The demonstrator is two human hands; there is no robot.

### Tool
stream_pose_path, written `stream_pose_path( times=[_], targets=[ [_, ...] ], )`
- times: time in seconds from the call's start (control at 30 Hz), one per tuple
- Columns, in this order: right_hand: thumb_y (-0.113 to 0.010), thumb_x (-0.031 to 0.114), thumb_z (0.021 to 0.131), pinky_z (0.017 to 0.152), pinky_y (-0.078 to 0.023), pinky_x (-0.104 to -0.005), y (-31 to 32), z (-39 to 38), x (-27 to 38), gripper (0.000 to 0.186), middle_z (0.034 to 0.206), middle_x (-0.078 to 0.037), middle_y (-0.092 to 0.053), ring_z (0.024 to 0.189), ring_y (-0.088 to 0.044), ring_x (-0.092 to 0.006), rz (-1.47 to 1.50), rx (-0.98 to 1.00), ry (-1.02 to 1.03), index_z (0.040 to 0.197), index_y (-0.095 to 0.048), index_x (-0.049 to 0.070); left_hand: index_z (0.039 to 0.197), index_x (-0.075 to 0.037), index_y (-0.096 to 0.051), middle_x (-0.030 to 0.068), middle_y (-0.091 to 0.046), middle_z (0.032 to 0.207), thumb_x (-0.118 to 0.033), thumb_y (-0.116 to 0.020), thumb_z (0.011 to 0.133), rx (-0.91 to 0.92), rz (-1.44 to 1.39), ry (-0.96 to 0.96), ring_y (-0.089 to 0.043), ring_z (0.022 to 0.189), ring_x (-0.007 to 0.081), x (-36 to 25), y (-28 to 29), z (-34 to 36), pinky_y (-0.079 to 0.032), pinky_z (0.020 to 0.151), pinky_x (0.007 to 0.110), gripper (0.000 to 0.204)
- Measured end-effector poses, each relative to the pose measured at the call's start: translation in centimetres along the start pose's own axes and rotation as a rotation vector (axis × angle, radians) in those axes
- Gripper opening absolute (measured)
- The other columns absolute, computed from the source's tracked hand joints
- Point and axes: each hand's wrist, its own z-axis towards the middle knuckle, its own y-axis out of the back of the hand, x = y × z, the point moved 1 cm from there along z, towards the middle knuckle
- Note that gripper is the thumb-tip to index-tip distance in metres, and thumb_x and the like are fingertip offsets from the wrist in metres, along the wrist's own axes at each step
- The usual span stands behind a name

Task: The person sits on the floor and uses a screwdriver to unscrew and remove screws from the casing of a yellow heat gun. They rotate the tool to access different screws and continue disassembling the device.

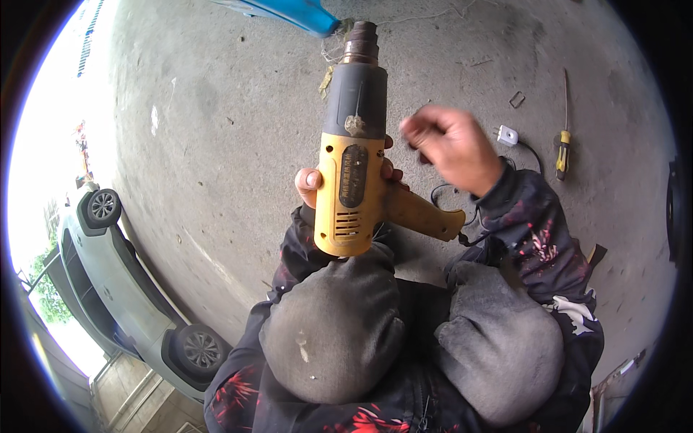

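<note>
A yellow and dark grey heat gun [351, 195] is held up above my knees, its metal nozzle facing away from me and its handle angled to the right. My left hand [309, 185] wraps round its body from beneath; the thumb shows on the left side and fingertips on the right. Just to the right of the gun, apart from it, is my right hand [462, 148]. Its fingers are curled in a pinch and slightly blurred. Whatever they may hold is too small or hidden to name.
On the concrete floor [238, 137] to the right lie a screwdriver [564, 151] with a yellow and black handle, a white plug [508, 136] on a black cord and a small metal loop [517, 99]. A blue object [296, 13] lies at the far edge. A car [133, 285] stands at left.
</note>
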Motion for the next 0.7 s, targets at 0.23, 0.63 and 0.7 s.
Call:
stream_pose_path(
  times=[0.23,0.63,0.7],
  targets=[
    [-0.065,0.042,0.089,0.072,-0.050,-0.0335,15.2,-4.8,-7.8,0.042,0.081,-0.011,-0.065,0.076,-0.062,-0.0236,-0.684,-0.754,-0.135,0.101,-0.064,0.001,0.139,0.009,-0.029,0.0272,-0.061,0.112,-0.035,-0.068,0.068,0.026,-0.109,-0.008,-0.056,0.116,0.0411,0.3,-0.5,0.3,-0.038,0.107,0.053,0.092],
    [-0.074,0.043,0.077,0.098,-0.040,-0.0460,24.6,-13.3,-23.2,0.065,0.122,-0.020,-0.056,0.115,-0.051,-0.0382,-1.201,-1.064,-0.443,0.127,-0.051,0.009,0.141,0.007,-0.026,0.0266,-0.059,0.113,-0.035,-0.069,0.070,0.073,-0.138,0.018,-0.055,0.116,0.0432,0.6,-0.2,0.5,-0.041,0.105,0.055,0.093],
    [-0.071,0.034,0.082,0.093,-0.044,-0.0456,25.3,-13.9,-23.3,0.053,0.117,-0.019,-0.061,0.109,-0.057,-0.0388,-1.092,-1.032,-0.347,0.125,-0.055,0.008,0.140,0.008,-0.027,0.0266,-0.060,0.113,-0.036,-0.069,0.070,0.070,-0.121,-0.003,-0.055,0.116,0.0429,0.4,0.0,0.3,-0.040,0.105,0.055,0.092]
  ],
)
